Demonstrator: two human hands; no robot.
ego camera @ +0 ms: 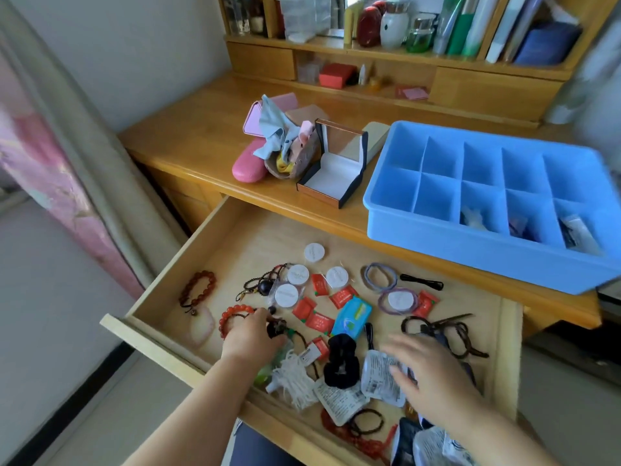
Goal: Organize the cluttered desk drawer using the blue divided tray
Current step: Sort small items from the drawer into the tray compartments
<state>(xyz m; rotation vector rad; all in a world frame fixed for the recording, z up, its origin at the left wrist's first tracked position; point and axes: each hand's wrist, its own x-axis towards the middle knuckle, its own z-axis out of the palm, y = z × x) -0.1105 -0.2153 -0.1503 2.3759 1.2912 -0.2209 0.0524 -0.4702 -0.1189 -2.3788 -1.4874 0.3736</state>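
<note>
The open wooden drawer [215,237] is littered with bracelets, red sachets [319,322], white round discs [314,252], hair ties [378,276], a black scrunchie [342,361] and white packets [381,378]. My left hand [250,336] reaches in at the left, its fingers curled round a dark beaded piece [277,327] beside an orange-red bead bracelet [232,316]. My right hand [433,375] hovers blurred over the white packets, fingers spread. The blue divided tray [420,230] stands on the desk at the right, with small items in three of its near compartments.
On the desk [188,129] lie a pink case [248,163], a pouch with cloths and an open dark gift box [331,169]. Shelves with bottles and books rise behind. A brown bead bracelet [196,290] lies at the drawer's left. A pink curtain hangs at the left.
</note>
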